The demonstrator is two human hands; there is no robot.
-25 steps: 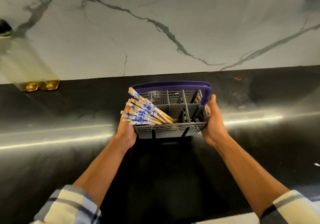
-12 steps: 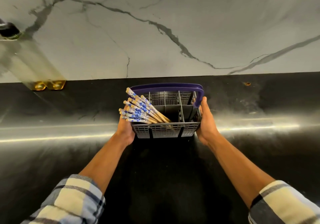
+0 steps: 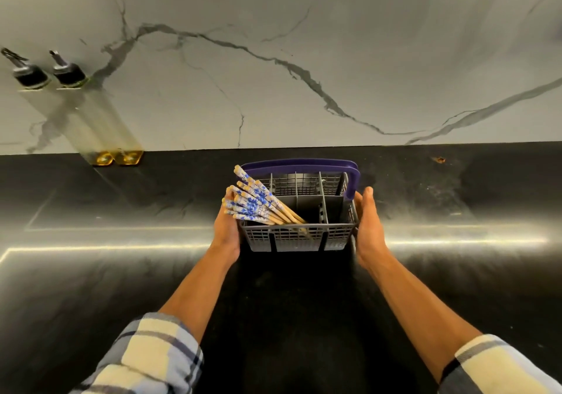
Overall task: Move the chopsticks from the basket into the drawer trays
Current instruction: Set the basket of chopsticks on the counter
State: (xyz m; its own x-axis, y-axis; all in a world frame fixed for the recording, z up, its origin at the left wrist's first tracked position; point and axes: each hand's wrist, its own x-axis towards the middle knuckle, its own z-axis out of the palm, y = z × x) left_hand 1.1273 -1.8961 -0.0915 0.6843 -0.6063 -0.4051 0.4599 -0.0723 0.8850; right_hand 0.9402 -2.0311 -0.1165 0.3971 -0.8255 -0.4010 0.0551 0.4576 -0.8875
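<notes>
Now: L hand (image 3: 226, 232) & R hand (image 3: 368, 229), fingers straight, press basket (image 3: 292, 238) sides mid-frame; hold level, chopsticks (image 3: 258, 205) lean out left.

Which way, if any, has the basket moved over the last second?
Yes. The basket, held between the left hand and right hand, has shifted left: its gap to the orange speck on the countertop is wider than before.
</notes>
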